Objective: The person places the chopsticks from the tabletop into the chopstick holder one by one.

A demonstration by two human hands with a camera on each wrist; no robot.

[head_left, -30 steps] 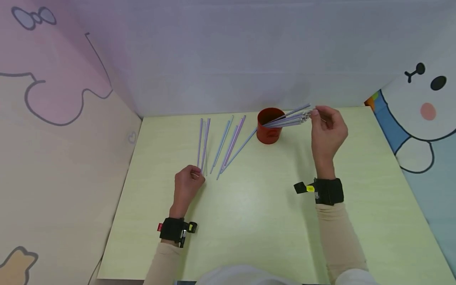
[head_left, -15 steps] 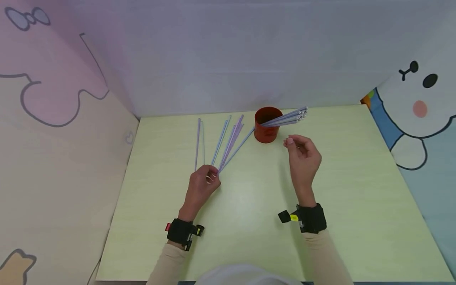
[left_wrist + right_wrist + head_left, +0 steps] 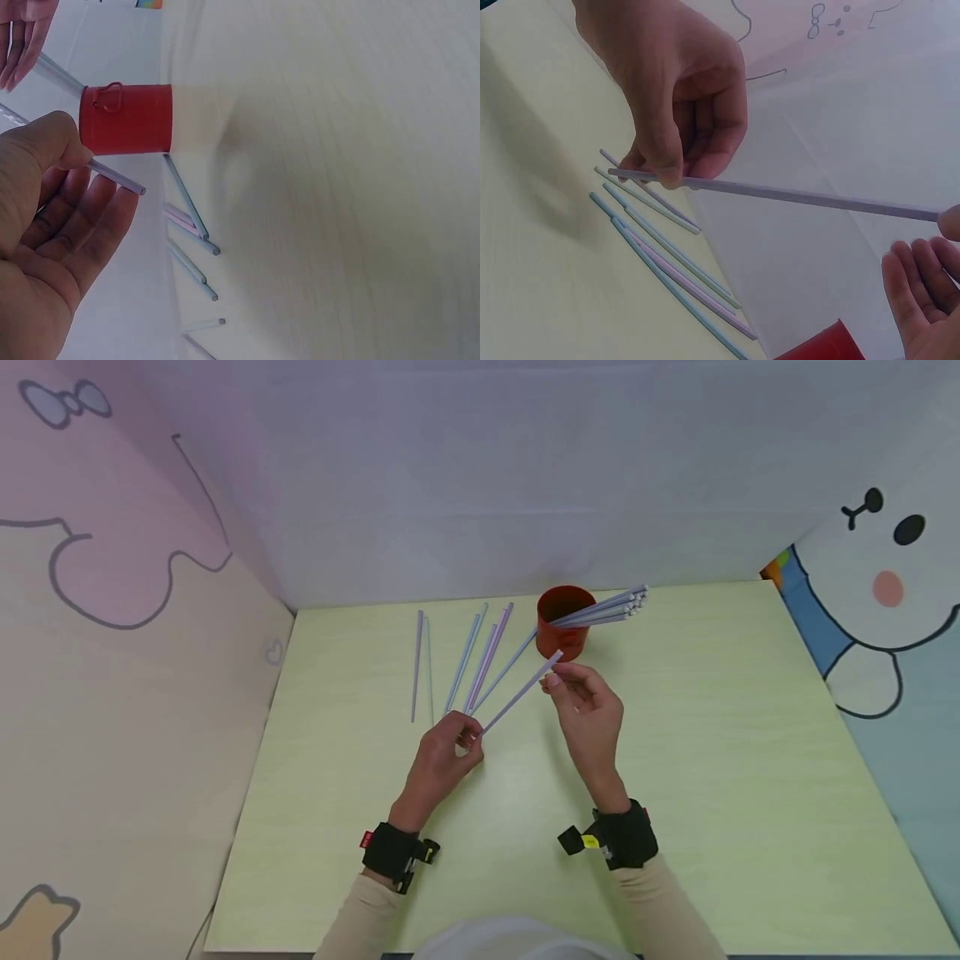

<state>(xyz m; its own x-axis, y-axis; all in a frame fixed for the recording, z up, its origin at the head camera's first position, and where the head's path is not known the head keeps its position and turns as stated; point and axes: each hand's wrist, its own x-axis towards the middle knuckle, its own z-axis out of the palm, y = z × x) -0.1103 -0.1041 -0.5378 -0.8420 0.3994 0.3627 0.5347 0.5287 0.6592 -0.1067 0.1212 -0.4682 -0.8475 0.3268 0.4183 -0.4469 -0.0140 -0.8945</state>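
A thin purple straw [image 3: 521, 693] is pinched near its lower end by my left hand [image 3: 448, 752]; it slants up to the right above the table. My right hand [image 3: 592, 718] is beside the straw's upper end, fingers loosely bent. In the right wrist view, its thumb [image 3: 950, 223] overlaps the tip of the straw, while the fingers [image 3: 922, 277] stay apart below. Behind the hands stands a small red bucket [image 3: 553, 642] with a loop handle on its side. A bundle of straws [image 3: 600, 610] leans out of it to the right.
Several pastel straws lie on the table [image 3: 712, 860], including a pink-purple one [image 3: 491, 653], a blue one [image 3: 506, 672] reaching toward the bucket, a pale green one [image 3: 429, 652] and a purple one [image 3: 417, 668]. A pale wall [image 3: 450, 485] rises behind.
My left hand has lifted a purple straw from the left group and moved right. My right hand has left the bundle in the bucket and come down and left toward the lifted straw.
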